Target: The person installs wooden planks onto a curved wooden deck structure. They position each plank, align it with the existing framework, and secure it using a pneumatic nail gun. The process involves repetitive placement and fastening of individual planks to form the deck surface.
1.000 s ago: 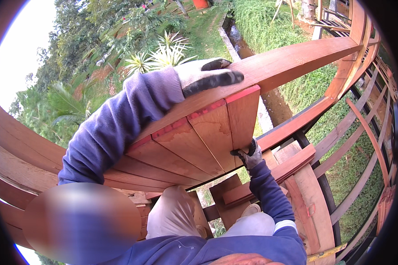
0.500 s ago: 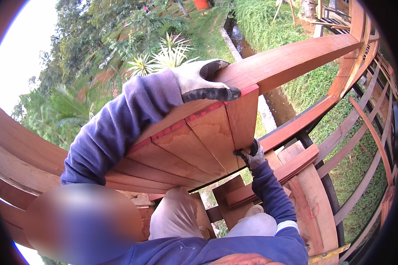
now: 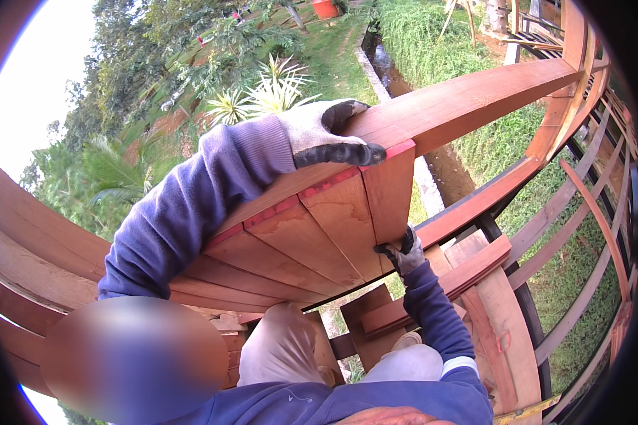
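Observation:
My left hand [image 3: 325, 133], in a white and black work glove, is closed over the curved wooden top rail [image 3: 475, 98], its thumb on the near side. Just below that thumb is the top of an upright wooden plank [image 3: 390, 195], the rightmost in a row of several planks [image 3: 308, 234] set side by side under the rail. Red-pink colour marks their upper ends. My right hand [image 3: 407, 255], also gloved, grips the lower right edge of the rightmost plank; its fingertips are partly hidden. A blurred patch covers my upper left arm.
Stacked wooden strips [image 3: 468, 265] and a wide board [image 3: 507, 333] lie right of my knees [image 3: 280, 343]. Gaps between the boards show grass below. Dark metal framing and curved slats [image 3: 581, 255] run along the right. Beyond the rail are a water channel [image 3: 446, 170] and plants [image 3: 280, 88].
The view has shifted very slightly. Both hands keep their places on the rail and the plank.

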{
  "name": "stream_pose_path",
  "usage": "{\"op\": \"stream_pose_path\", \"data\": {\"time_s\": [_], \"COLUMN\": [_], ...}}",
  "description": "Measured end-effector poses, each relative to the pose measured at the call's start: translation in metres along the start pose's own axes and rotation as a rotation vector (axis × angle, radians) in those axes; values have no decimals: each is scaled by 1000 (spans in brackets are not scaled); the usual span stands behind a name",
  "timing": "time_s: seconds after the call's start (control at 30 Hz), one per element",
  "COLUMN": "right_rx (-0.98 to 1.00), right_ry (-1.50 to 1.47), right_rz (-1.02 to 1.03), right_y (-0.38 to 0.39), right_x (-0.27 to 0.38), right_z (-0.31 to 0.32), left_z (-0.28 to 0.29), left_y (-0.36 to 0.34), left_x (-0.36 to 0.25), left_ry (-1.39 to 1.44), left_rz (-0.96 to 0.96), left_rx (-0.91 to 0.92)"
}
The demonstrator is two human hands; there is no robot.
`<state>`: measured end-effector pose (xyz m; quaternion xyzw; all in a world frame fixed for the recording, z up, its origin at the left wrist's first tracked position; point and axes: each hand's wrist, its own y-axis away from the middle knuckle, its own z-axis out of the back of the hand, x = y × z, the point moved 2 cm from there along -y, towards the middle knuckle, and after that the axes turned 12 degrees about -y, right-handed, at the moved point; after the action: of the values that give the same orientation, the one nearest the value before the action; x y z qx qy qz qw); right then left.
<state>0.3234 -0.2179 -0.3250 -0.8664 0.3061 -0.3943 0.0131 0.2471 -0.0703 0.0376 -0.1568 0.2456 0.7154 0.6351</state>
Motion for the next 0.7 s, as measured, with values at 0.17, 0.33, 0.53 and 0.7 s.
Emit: {"op": "stream_pose_path", "data": {"time_s": [0.17,0.33,0.53,0.7], "right_rx": [28,-29,-35,-1], "right_ry": [130,68,88,136], "right_rz": [-19,-30,-21,-17], "right_y": [-1,-2,-2,-4], "right_x": [-5,1,-1,3], "right_z": [9,0,7,7], "left_z": [-3,-4,-3,-1], "left_y": [-4,-1,-4,0], "left_x": [20,13,2,2], "left_ry": [250,250,145,127], "left_rz": [-28,-37,-28,-76], "left_rx": [77,60,63,53]}}
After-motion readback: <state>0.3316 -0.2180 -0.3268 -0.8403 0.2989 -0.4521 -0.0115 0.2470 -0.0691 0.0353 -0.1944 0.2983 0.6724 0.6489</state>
